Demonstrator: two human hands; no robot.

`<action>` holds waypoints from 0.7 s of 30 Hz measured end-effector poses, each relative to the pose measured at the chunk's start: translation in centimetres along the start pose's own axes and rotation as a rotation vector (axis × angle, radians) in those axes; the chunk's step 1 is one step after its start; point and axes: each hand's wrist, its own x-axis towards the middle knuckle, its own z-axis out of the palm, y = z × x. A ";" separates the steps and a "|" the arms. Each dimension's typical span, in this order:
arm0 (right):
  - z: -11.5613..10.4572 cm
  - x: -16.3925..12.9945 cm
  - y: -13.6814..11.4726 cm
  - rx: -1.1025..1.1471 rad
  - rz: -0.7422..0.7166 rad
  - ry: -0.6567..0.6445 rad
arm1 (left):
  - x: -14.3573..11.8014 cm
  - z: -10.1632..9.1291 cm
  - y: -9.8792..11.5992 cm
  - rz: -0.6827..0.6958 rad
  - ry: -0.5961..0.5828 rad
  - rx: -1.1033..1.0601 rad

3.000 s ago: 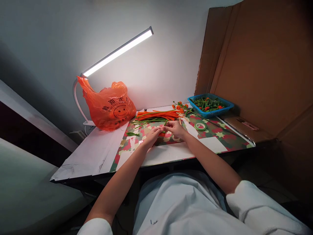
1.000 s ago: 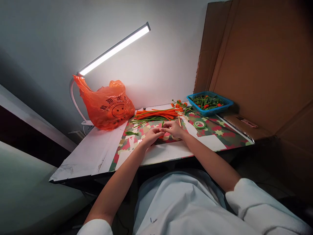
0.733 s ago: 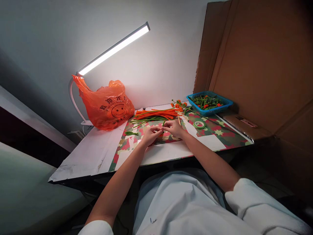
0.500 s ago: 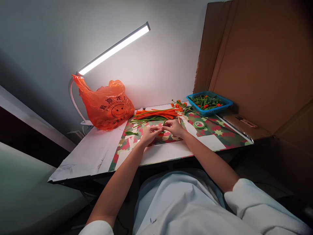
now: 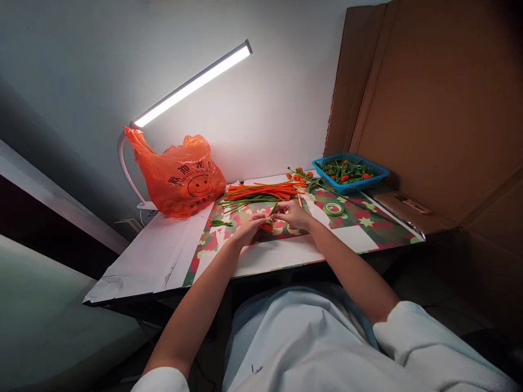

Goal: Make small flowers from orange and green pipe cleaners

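Observation:
Between my two hands is an artificial flower with an orange head pointing down toward me and a green stem slanting up behind. My left hand pinches it near the head from the left. My right hand has its fingertips closed on the green stem just above. Parts of the fingers and the joint under the head are too small to make out. Beyond the hands lies a pile of orange and green stems. A small bundle of green strips rests left of my left hand.
A roll of green tape lies to the right on the patterned table covering. Behind it stand a blue basket of leaves and orange flowers and some loose orange flowers. At left are an orange plastic bag and a lit lamp. Cardboard walls the right side.
The flower's orange head now shows more below my fingers, and its green stem leans further right. Both hands stay together in nearly the same place. The view has shifted slightly.

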 end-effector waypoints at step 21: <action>0.7 0.2 0.8 -0.338 0.012 0.195 | -0.1 0.2 -0.2 0.528 0.426 0.818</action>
